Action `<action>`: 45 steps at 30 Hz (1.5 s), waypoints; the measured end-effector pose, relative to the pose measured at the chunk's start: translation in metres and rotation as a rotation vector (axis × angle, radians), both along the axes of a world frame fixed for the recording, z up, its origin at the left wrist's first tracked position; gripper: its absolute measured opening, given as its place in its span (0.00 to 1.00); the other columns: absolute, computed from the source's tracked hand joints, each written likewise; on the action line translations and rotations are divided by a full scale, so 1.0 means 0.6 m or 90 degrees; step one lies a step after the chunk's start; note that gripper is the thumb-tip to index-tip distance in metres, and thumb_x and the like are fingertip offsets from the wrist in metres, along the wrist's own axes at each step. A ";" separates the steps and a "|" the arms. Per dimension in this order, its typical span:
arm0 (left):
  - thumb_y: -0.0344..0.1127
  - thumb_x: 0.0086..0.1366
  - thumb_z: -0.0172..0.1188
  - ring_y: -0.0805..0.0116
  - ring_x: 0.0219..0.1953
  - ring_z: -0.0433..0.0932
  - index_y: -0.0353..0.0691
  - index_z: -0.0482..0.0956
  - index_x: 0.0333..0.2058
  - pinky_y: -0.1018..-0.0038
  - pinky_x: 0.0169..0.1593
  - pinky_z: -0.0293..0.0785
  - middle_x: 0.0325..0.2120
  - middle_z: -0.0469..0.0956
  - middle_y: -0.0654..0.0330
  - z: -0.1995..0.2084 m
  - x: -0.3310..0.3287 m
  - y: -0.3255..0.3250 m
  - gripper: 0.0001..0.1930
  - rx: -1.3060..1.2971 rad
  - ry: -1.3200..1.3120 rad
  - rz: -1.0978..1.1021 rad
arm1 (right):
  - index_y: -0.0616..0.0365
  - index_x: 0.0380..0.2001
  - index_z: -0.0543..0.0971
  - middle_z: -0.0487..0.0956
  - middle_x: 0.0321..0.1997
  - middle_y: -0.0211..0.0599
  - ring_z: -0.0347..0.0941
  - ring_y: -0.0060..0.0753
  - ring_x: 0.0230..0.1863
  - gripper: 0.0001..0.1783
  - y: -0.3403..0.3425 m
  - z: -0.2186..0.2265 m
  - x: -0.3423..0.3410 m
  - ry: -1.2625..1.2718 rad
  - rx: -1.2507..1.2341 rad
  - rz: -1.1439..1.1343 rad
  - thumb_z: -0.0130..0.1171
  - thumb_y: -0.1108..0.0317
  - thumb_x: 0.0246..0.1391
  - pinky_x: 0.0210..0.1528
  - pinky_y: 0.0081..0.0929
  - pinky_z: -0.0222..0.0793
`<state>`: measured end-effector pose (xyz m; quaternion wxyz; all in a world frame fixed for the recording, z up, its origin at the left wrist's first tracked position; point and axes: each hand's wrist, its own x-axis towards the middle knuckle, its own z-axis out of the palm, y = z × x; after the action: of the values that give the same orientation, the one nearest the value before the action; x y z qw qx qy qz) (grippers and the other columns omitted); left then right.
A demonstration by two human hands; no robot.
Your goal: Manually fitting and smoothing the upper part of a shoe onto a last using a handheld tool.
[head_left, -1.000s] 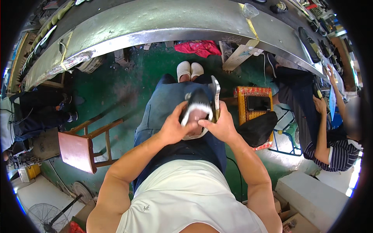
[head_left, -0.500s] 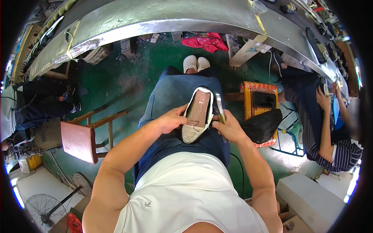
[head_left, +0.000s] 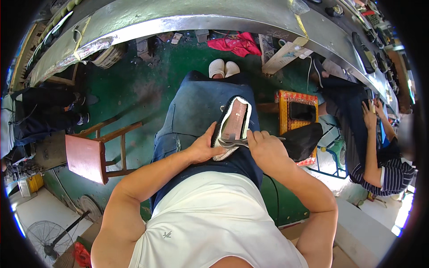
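Swung from beside the shoe [head_left: 235,121] to lie across its near end: metal tool [head_left: 229,144], wrapped in the closed grip of the right hand [head_left: 268,150]. Held over the lap [head_left: 194,111], open side up, with left flank in the grip of the left hand [head_left: 203,146], thumb close to the tool, fingers mostly hidden. Probably light, soft and yielding along the sides, firmer underneath; not likely fragile, but apt to fold at the rim if squeezed. Best taken low by both flanks. Slanting in long axis, away from the white shirt [head_left: 214,210] and a little rightward; apparently toe toward the shirt, heel toward the clogs [head_left: 217,68].
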<state>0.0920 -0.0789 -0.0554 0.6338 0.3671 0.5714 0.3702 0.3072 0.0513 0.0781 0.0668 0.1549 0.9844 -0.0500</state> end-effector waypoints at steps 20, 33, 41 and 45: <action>0.28 0.59 0.61 0.60 0.74 0.54 0.30 0.32 0.74 0.69 0.74 0.50 0.72 0.53 0.42 -0.010 0.020 -0.020 0.53 -0.002 -0.127 0.084 | 0.71 0.36 0.82 0.83 0.38 0.59 0.81 0.56 0.43 0.11 0.022 0.051 -0.099 -0.399 -0.361 -0.074 0.57 0.75 0.51 0.48 0.45 0.76; 0.60 0.78 0.37 0.60 0.65 0.69 0.37 0.64 0.69 0.66 0.67 0.64 0.65 0.69 0.50 0.013 0.045 0.047 0.35 -0.240 -0.186 0.510 | 0.66 0.41 0.77 0.82 0.36 0.60 0.78 0.64 0.43 0.17 -0.046 -0.101 -0.043 -0.026 -0.466 -0.235 0.62 0.62 0.56 0.48 0.53 0.73; 0.50 0.80 0.36 0.46 0.60 0.75 0.28 0.72 0.61 0.65 0.64 0.67 0.57 0.76 0.37 -0.052 0.062 0.038 0.30 -0.059 0.265 0.415 | 0.63 0.36 0.78 0.82 0.37 0.59 0.78 0.63 0.43 0.12 0.022 -0.047 -0.033 -0.120 -0.508 -0.289 0.60 0.63 0.59 0.47 0.48 0.72; 0.47 0.80 0.36 0.43 0.61 0.74 0.28 0.66 0.65 0.63 0.64 0.67 0.59 0.73 0.36 -0.035 0.063 0.037 0.29 0.073 0.306 0.356 | 0.64 0.39 0.76 0.81 0.39 0.61 0.77 0.64 0.45 0.14 0.037 -0.078 -0.053 -0.069 -0.378 -0.253 0.60 0.62 0.59 0.49 0.50 0.72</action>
<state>0.1300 -0.0568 -0.0767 0.3343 0.3082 0.7605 0.4636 0.2756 0.0738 0.0312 0.1502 0.3197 0.8726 -0.3373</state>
